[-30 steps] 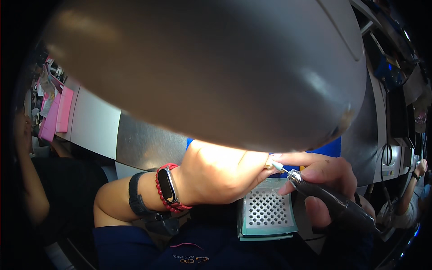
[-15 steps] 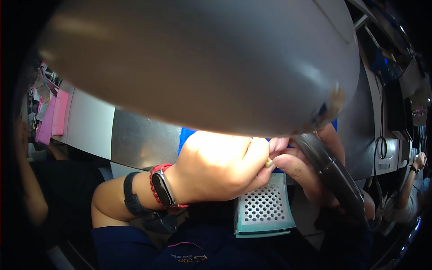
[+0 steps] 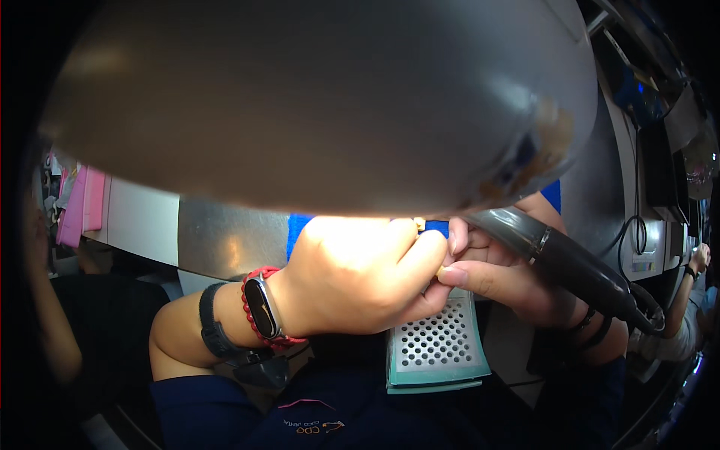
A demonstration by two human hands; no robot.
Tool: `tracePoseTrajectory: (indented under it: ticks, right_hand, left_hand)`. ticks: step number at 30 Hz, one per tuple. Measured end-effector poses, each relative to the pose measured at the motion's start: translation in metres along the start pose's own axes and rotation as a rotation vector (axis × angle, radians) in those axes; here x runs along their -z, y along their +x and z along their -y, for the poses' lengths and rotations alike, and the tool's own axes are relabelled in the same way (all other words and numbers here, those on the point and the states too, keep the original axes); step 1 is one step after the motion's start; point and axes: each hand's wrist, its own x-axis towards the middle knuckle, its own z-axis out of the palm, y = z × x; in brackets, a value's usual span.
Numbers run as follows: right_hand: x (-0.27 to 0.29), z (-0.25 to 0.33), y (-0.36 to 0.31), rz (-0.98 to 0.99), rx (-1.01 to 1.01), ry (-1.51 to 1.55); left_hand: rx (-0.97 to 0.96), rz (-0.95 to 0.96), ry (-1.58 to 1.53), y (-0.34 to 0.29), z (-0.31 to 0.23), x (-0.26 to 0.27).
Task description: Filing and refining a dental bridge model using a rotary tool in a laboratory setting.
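Observation:
My left hand (image 3: 352, 274) is closed, its fingers curled round a small cream-coloured piece (image 3: 420, 223) that peeks out past the index finger. Most of that piece is hidden, so its kind cannot be made out. Against the left fingertips rests the thumb of my right hand (image 3: 502, 281). A black rotary handpiece (image 3: 577, 274) with a grey metal front slants through my right hand, its cord leaving the rear end. The lamp-like dark dome above covers the handpiece's tip. Beneath both hands lies a blue cloth or mat (image 3: 298, 229).
A large glossy dark dome (image 3: 322, 105) hangs close over the hands. A perforated metal plate in a teal frame (image 3: 439, 341) juts toward me below them. Pink trays (image 3: 91, 199) stand at the left. Other people sit on both sides; one person's hand (image 3: 699, 259) shows far right.
The handpiece has swung to a flatter slant, its rear end moving right and up. Both hands stay together, my right fingers shifting slightly. The cream piece shows more above the left index finger.

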Motion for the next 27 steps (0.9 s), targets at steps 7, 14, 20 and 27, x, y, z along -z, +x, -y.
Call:
tracePoseTrajectory:
  ticks: [7,14,20,27]
  right_hand:
    - [0.018,-0.013,-0.012,0.04,0.404,-0.112]
    - [0.006,-0.008,-0.028,0.077,0.392,-0.201]
    - [0.001,-0.012,-0.028,0.055,0.482,-0.182]
    - [0.003,-0.008,-0.027,0.106,0.411,-0.304]
  left_hand:
    - [0.016,-0.074,-0.022,-0.004,0.003,0.002]
    - [0.049,-0.057,-0.01,-0.008,0.004,0.006]
    - [0.055,0.01,-0.01,-0.011,0.005,0.008]
    - [0.078,0.0,-0.024,-0.015,0.005,0.004]
